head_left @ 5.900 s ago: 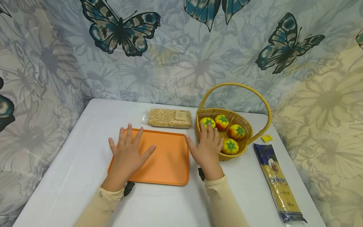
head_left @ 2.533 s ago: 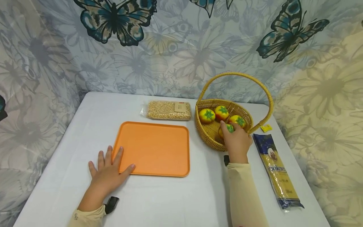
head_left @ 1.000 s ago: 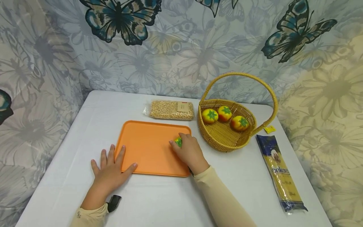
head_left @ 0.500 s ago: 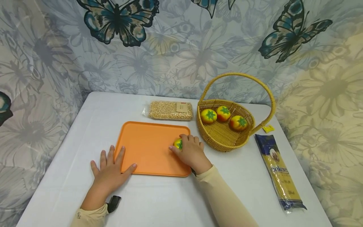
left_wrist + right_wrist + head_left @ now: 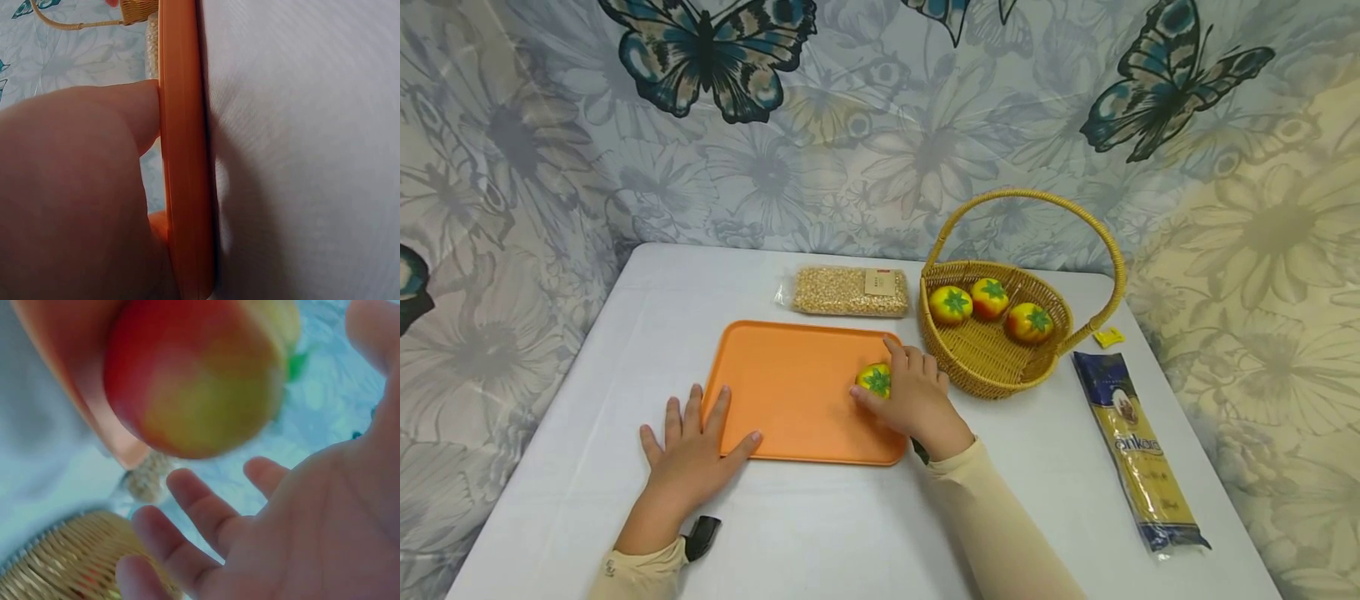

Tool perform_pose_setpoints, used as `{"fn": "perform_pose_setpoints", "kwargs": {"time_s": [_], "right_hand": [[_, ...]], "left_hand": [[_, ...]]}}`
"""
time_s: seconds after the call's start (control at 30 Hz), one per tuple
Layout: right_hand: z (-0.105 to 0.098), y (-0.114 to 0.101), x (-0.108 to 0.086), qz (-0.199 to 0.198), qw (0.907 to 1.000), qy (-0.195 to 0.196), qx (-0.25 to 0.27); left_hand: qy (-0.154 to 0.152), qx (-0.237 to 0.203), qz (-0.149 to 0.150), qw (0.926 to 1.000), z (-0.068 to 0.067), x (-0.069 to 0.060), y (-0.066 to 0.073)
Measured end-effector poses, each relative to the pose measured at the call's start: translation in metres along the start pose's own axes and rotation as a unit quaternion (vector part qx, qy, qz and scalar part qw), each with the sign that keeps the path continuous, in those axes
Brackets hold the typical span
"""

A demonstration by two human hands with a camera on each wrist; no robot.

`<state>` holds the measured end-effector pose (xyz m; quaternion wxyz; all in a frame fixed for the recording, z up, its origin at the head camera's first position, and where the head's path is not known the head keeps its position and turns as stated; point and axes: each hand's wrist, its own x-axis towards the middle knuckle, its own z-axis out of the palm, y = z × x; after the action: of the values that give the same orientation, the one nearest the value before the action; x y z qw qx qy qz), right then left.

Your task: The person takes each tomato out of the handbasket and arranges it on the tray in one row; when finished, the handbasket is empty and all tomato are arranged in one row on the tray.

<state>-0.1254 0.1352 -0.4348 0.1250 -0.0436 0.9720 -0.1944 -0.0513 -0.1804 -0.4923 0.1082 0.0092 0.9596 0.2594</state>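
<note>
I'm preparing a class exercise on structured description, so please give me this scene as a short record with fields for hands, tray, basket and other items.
Left hand: fingers spread, thumb touching the tray's edge
Right hand: beside the tray fruit, not gripping it
Tray: orange, bearing one red-yellow fruit with a green top
Basket: woven, arched handle, three similar fruits inside
Behind tray: clear bag of grains
Right of basket: small yellow packet; long blue-and-yellow packet nearer the person
Surface: white tabletop
</note>
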Motion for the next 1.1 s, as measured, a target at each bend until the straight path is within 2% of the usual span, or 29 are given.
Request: {"fn": "perform_pose_setpoints", "kwargs": {"time_s": [0.17,0.5,0.63,0.87,1.1], "right_hand": [[-0.017,0.003,-0.004,-0.003,0.9998,0.016,0.011],[-0.058,0.015,0.001,-0.02,0.9982,0.052,0.02],[-0.078,0.023,0.004,-0.005,0.9976,0.068,0.015],[-0.113,0.042,0.011,0.024,0.9961,0.084,0.017],[-0.131,0.059,0.026,0.036,0.9958,0.082,0.019]], "left_hand": [[0.008,-0.002,0.001,1.0,0.002,0.0,-0.002],[-0.007,-0.003,-0.002,1.0,-0.002,-0.001,0.001],[-0.002,-0.004,0.0,1.0,0.0,0.0,-0.001],[-0.014,-0.003,-0.007,0.9999,-0.002,-0.001,0.002],[-0.008,0.001,-0.003,1.0,-0.001,0.0,0.0]]}}
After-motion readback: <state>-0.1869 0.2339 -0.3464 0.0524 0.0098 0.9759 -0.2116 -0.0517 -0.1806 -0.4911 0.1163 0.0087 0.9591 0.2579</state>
